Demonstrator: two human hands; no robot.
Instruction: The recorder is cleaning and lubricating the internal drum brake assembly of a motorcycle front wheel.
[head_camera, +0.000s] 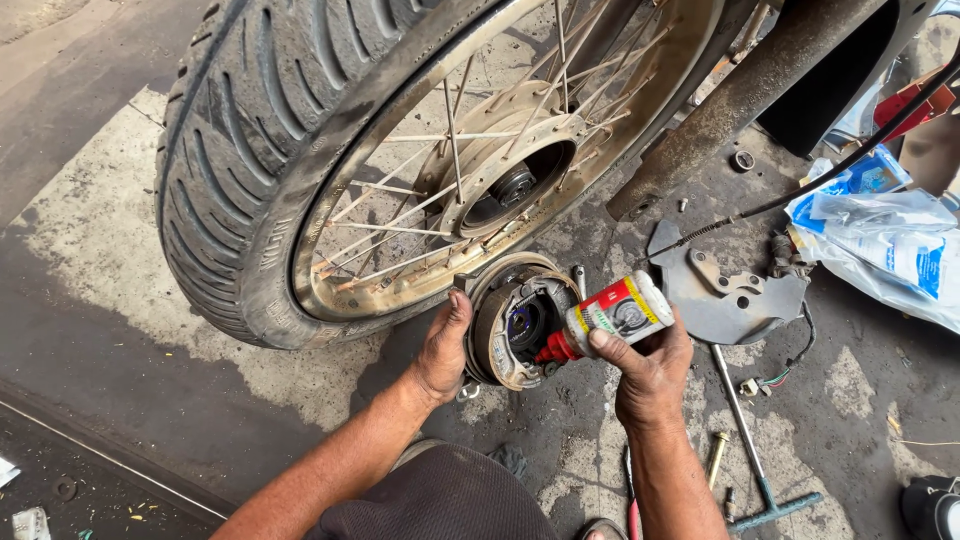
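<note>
Steadying with our left hand closed on the brake plate, tilted up on the floor below the spoked wheel; right hand grips small bottle, red nozzle aimed into it

Brake plate on the ground before the wheel, T-handled wrench and bags to its right

Bare forearms, no sleeves; grimy left hand, right hand; dark trousers.
</note>
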